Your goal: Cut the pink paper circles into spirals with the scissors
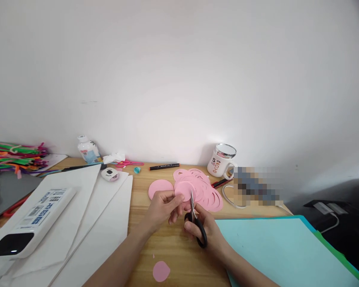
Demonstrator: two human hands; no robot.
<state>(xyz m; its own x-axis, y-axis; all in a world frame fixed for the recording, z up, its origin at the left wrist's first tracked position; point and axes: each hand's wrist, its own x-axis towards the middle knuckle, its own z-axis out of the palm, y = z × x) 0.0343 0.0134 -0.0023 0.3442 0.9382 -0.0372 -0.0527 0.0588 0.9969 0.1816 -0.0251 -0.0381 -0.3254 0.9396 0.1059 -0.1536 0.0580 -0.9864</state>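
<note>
My left hand (164, 207) pinches a round pink paper piece (184, 192) between thumb and fingers. In my right hand (205, 225) are black-handled scissors (192, 213), thumb and fingers in the loops, blades pointing up at the paper's right edge. Behind both hands lies a heap of pink paper cut-outs (212, 198) with curved slits and holes. A plain pink paper circle (160, 188) rests just left of the heap. Nearer to me, a small pink petal-shaped piece (161, 271) lies on the wooden table (179, 255).
White paper sheets (107, 223) and a white device (32, 223) cover the left side. Pipe cleaners (14, 157), a white bottle (89, 150) and a black marker (164, 167) lie toward the wall. A mug (219, 163) stands behind the heap; light blue sheets (275, 251) lie right.
</note>
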